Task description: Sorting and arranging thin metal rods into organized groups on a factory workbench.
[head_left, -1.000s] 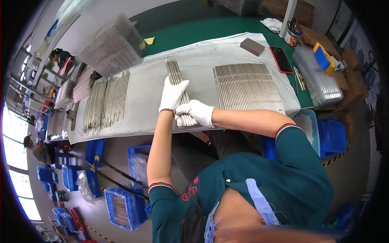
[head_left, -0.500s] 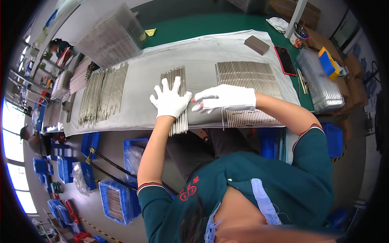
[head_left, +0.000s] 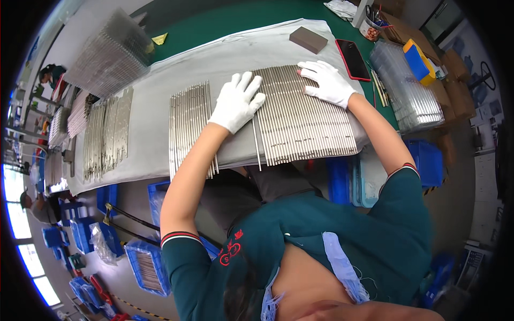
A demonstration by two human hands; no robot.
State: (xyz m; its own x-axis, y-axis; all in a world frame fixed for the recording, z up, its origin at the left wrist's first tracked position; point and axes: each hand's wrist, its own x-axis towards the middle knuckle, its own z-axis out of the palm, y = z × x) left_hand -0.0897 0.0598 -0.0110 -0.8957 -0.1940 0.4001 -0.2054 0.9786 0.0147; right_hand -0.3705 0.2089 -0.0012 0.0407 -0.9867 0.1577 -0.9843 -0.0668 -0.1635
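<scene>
White-gloved hands point(head_left: 236, 101) on metal strips point(head_left: 305, 120)

My left hand point(head_left: 236, 101) lies flat on the left edge of the wide row of metal strips point(head_left: 305, 117), and my right hand point(head_left: 326, 82) rests on that row's far right corner. A narrower bundle of strips point(head_left: 188, 128) lies just left of my left hand on the same cloth-covered bench point(head_left: 235, 53). Behind the row sits a small block point(head_left: 308, 40), with a phone point(head_left: 353, 59) to its right.

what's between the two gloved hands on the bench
In the head view, only the big sheet of metal rods lies between the left hand and right hand.
</scene>
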